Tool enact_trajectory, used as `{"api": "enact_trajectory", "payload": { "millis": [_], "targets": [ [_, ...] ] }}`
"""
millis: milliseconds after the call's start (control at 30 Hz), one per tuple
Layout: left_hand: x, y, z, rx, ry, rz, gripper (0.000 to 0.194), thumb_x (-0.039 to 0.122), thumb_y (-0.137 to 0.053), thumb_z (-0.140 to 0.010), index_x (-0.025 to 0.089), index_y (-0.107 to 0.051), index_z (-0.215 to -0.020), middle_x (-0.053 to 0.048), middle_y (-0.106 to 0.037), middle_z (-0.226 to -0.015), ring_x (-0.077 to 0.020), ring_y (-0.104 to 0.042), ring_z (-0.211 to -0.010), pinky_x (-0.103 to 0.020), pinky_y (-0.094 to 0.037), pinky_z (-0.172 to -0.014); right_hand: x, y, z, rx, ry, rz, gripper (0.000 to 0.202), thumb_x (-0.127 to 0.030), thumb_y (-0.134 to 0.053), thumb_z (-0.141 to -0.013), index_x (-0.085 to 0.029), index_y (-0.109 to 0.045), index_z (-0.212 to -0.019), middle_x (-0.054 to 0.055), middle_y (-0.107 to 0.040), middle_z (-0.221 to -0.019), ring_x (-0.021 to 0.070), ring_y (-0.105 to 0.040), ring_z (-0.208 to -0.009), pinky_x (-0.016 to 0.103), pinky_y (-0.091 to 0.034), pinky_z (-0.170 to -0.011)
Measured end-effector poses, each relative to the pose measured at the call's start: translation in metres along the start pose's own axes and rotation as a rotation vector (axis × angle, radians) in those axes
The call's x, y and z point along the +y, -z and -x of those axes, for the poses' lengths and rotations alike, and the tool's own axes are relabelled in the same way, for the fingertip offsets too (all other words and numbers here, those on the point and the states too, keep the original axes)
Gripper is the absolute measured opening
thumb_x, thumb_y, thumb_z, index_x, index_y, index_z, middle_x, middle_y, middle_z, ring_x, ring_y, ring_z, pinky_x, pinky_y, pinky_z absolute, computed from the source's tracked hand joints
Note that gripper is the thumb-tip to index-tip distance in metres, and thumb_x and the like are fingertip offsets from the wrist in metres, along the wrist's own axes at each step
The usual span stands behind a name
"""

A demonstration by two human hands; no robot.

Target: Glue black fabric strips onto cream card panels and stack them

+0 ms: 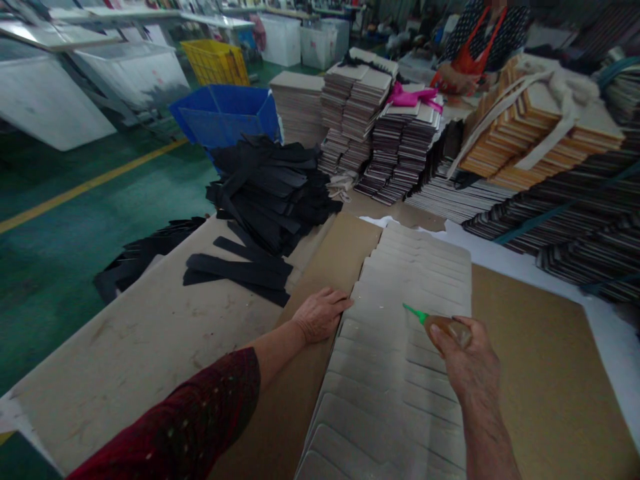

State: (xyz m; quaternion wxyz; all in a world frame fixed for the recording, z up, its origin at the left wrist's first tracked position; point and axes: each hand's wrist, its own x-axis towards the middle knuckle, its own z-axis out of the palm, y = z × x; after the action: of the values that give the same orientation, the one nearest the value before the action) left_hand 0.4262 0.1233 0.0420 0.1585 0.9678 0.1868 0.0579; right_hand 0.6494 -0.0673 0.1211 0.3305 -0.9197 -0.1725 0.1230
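Observation:
My right hand (473, 360) is wrapped round a glue bottle (447, 330) with amber contents. Its green nozzle points left, over the overlapping row of grey cardboard panels (385, 293). Small shiny spots show on some panels. My left hand (323, 315) lies flat, palm down, with its fingertips at the row's left edge; it rests on a brown board (295, 353) and holds nothing. Left of that hand lie several loose black strips (237, 270), and behind them a heaped pile of black strips (273, 190).
Bundled stacks of panels (357, 93) stand at the back, one tied with a pink ribbon (413, 97). Tied bundles (540, 120) rise at the right. A blue bin (227, 113) and a yellow crate (215, 61) stand beyond. A person in an orange apron (480, 50) is across the table.

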Motion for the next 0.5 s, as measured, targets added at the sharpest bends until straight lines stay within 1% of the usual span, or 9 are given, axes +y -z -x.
{"api": "enact_trajectory", "payload": {
  "millis": [233, 367, 500],
  "targets": [
    [0.001, 0.003, 0.0, -0.01, -0.014, -0.006, 0.04, 0.02, -0.048, -0.092, 0.024, -0.056, -0.132, -0.004, -0.059, -0.126, -0.0211, -0.052, -0.107, -0.034, -0.045, -0.099, -0.006, -0.004, 0.0, -0.015, -0.017, 0.024, 0.059, -0.06, -0.066, -0.066, -0.023, -0.065, -0.112, 0.008, -0.068, -0.095, 0.027, -0.058, -0.079, 0.042, -0.044, -0.077],
    [0.001, 0.004, 0.0, -0.024, -0.021, -0.004, 0.04, 0.022, -0.047, -0.093, 0.023, -0.056, -0.132, -0.006, -0.059, -0.125, -0.022, -0.052, -0.106, -0.037, -0.044, -0.099, -0.011, -0.006, 0.003, -0.023, 0.002, 0.034, 0.058, -0.06, -0.066, -0.066, -0.024, -0.064, -0.112, 0.007, -0.068, -0.095, 0.0274, -0.059, -0.08, 0.041, -0.045, -0.077],
    [0.001, 0.003, 0.0, -0.024, -0.012, 0.003, 0.039, 0.023, -0.047, -0.094, 0.023, -0.055, -0.132, -0.005, -0.059, -0.124, -0.0221, -0.051, -0.106, -0.036, -0.046, -0.096, -0.02, -0.012, 0.01, -0.039, -0.012, 0.007, 0.059, -0.06, -0.067, -0.065, -0.025, -0.063, -0.112, 0.006, -0.068, -0.098, 0.0267, -0.06, -0.082, 0.04, -0.045, -0.079]
  ]
}}
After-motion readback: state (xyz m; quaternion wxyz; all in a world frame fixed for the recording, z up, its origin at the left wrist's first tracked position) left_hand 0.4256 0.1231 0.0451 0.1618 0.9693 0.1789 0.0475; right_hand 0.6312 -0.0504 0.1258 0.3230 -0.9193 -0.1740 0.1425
